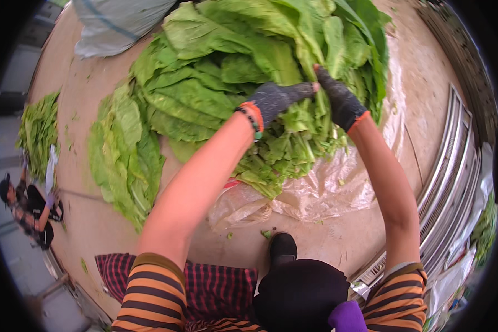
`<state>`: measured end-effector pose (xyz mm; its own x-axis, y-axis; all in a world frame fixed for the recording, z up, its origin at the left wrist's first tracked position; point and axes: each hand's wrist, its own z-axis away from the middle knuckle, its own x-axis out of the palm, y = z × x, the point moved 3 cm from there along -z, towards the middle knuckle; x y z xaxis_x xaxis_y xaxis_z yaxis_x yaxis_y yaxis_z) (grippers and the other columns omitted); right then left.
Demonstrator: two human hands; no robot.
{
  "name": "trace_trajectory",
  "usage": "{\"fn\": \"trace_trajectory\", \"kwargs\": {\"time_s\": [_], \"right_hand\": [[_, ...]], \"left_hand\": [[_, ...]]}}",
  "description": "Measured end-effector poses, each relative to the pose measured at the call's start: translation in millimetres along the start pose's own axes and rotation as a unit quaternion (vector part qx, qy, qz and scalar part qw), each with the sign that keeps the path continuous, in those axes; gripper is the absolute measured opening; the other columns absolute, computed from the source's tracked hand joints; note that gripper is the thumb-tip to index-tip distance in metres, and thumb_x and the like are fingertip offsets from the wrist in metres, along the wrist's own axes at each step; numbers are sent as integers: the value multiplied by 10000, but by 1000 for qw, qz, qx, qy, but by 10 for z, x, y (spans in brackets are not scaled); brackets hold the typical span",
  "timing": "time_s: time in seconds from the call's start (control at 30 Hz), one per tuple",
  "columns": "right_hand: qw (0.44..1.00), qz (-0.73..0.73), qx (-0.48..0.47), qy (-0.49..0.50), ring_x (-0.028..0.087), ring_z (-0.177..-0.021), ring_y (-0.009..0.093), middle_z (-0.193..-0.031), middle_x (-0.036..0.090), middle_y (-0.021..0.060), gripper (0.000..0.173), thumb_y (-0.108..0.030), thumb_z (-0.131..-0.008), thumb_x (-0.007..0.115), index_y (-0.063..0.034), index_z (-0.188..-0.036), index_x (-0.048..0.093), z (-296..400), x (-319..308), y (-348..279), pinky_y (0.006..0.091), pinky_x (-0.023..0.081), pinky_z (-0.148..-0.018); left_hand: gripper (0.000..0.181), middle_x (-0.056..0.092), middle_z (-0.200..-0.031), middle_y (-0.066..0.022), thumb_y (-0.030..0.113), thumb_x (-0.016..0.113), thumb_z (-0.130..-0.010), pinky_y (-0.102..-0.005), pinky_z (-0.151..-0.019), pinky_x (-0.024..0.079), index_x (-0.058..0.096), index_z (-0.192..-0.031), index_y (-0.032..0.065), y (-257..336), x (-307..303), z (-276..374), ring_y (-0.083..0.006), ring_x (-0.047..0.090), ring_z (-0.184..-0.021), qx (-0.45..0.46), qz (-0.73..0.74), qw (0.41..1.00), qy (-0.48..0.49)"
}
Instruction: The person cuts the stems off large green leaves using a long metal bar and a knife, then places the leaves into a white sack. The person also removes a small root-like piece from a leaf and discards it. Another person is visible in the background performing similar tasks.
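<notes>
A large heap of broad green leaves (186, 91), with the look of leaf mustard or lettuce, lies before me. Both my hands wear dark knit gloves with orange cuffs. At the heap's right half, my left hand (276, 99) and my right hand (341, 98) close from either side around the pale stalk of a long leaf (307, 45). The undersides of the fingers are hidden. Below the hands, cut stalk ends (290, 157) bunch together over a crumpled clear plastic sheet (328, 186).
A separate leaf bundle (122, 145) lies left of the heap. At upper left stands a white woven sack (120, 25). Slotted metal strips (444, 166) line the right side. A checked cloth (220, 286) is by my legs. Far left, a person (29, 207) crouches beside more leaves (39, 133).
</notes>
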<state>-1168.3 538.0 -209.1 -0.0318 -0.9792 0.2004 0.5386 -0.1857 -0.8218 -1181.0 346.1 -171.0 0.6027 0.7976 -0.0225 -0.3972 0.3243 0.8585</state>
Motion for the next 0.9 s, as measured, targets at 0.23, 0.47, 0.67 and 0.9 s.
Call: {"fn": "trace_trajectory", "kwargs": {"time_s": [0.23,0.47,0.67,0.9], "right_hand": [[981,-144,-128,16,551,-1191,166,-1322,577,78,405,-203,-988,530,-24,-1351,529,493,-237,-419,317,394,-1055],[912,47,-407,-9,540,-1215,207,-1354,547,118,396,-192,-1023,439,-17,-1376,484,1689,2387,-1285,340,429,-1030],[774,87,-513,-361,583,-1129,170,-1257,619,88,338,-137,-1009,475,-10,-1316,539,1864,4748,-769,321,455,-964],[982,42,-158,-98,633,-909,319,-1018,676,202,449,-218,-820,739,43,-1147,576,1543,6403,2022,391,487,-818]], "left_hand": [[672,646,-794,-280,609,662,-743,-426,-812,502,687,-860,-52,832,-4,787,-398,635,-829,208,-229,929,204],[411,646,-981,-176,388,622,-879,-359,-838,506,668,-1040,13,1033,-1390,2672,-291,629,-927,382,-200,886,171],[344,640,-1183,-69,251,609,-925,-309,-896,497,625,-1199,45,317,-2810,4722,-175,623,-1044,218,-38,945,242],[652,669,-1103,-83,281,827,-751,-309,-911,485,559,-1276,4,-2599,-3664,5248,-115,599,-1011,-30,79,967,241]]}}
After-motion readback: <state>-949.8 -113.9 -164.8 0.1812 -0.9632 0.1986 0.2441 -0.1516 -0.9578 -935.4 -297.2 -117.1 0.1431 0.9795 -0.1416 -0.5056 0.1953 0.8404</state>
